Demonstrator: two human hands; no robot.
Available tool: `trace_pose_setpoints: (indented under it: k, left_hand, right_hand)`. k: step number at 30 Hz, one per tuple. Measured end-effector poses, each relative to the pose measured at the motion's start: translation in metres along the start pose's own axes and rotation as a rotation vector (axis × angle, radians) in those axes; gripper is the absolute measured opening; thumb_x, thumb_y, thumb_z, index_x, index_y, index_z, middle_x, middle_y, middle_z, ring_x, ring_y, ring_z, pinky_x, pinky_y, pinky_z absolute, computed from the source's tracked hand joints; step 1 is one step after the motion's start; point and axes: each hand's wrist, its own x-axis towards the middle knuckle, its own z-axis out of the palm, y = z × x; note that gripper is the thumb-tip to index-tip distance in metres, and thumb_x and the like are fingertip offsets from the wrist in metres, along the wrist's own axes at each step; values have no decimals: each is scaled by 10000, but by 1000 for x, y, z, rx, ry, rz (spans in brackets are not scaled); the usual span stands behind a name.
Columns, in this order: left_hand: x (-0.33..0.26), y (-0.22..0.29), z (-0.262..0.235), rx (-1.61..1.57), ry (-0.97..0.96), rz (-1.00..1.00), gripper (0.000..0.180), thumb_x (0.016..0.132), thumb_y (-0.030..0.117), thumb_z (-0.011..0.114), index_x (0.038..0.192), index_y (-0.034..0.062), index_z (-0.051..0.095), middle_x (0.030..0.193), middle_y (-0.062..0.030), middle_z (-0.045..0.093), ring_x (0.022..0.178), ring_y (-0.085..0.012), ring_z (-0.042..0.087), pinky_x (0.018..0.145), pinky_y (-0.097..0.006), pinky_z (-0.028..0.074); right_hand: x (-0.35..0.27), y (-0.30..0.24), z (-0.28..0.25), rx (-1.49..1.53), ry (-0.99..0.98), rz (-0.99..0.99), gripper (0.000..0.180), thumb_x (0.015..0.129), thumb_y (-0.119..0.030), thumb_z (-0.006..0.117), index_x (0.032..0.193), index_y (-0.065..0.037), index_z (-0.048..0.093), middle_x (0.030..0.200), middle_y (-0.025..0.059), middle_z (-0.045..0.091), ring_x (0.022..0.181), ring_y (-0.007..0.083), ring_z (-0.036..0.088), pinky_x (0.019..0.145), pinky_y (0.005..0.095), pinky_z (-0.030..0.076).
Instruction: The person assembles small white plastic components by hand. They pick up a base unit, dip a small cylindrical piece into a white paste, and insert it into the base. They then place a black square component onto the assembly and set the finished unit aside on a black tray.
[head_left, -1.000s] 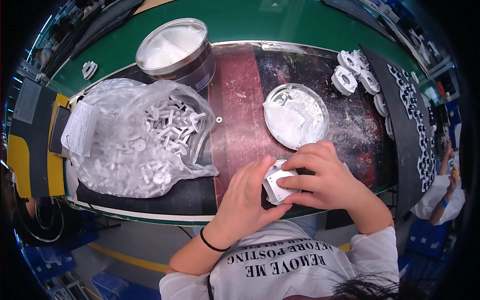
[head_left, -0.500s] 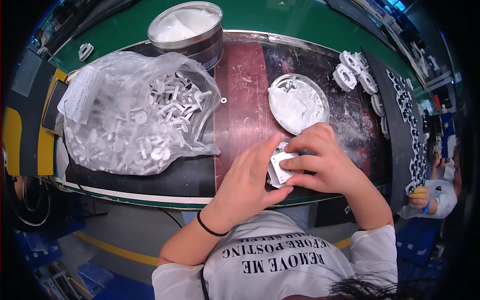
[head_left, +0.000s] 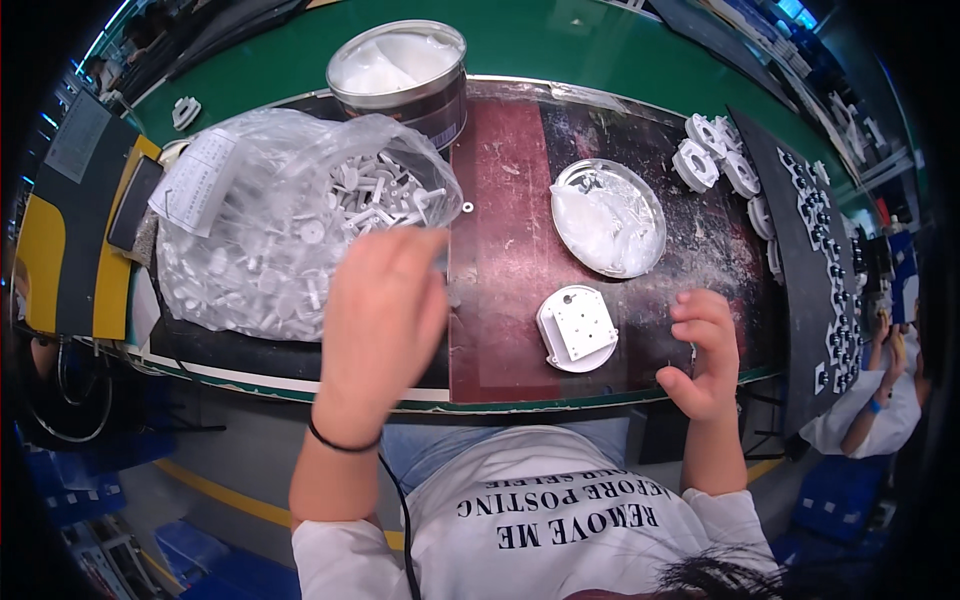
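Note:
A white plastic housing (head_left: 580,328) with a flat square plate on top lies on the table's reddish board, touched by neither hand. My left hand (head_left: 385,310) is over the near right edge of a clear plastic bag (head_left: 240,270) full of white stemmed plastic parts (head_left: 380,190). Its fingers are blurred and partly turned from sight, so their grip does not show. To the right of the housing, my right hand (head_left: 708,355) hovers with fingers loosely curled and thumb apart. No held thing can be made out in it.
A round metal lid (head_left: 570,250) with crumpled clear film sits beyond the housing. Behind the bag stands a large tin (head_left: 440,105). Several white parts (head_left: 695,165) lie at the far right, beside a dark board (head_left: 795,290) with small black-and-white pieces. Another person's arm (head_left: 865,425) shows beyond.
Both hands have let go of the white housing, which now lies on the table. My left hand has moved left to the bag; my right hand has moved right.

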Motion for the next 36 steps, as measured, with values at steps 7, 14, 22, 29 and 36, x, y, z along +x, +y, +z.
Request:
trace_pose_setpoints:
  k: [7,14,22,29,36]
  left_hand:
    - [31,-33,21,304,-181,-11,232,743,93,665,969,47,641,885,-104,628,846,-293,572,761,-385,471]
    - [38,-36,16,298,-259,-16,240,734,69,671,972,63,642,845,-103,627,820,-288,572,711,-386,475]
    - [47,-5,-1,-214,-36,-120,227,770,49,680,994,27,655,858,-100,604,679,-193,590,618,-284,476]
    - [23,70,24,-1182,-248,-110,255,771,73,737,999,14,639,911,-88,632,779,-142,614,632,-234,491]
    - [11,71,30,-683,-204,20,397,715,201,783,1037,34,623,944,-113,648,817,-247,616,695,-321,489]
  right_hand:
    - [-15,-6,0,-5,100,66,288,706,-204,709,926,-51,605,959,99,604,965,320,548,848,428,423]
    - [-24,-9,-16,-45,181,76,174,722,-161,686,834,-41,628,887,91,615,909,307,566,793,400,453]
    - [7,-16,-6,113,119,12,191,702,-106,714,869,-50,640,908,86,639,879,288,596,773,388,464]
    - [42,-32,31,177,130,22,258,716,-87,742,944,-49,628,887,79,654,827,274,621,727,363,487]
    - [35,-21,26,47,61,-59,195,729,-43,711,908,-52,636,850,71,640,791,251,621,709,358,489]
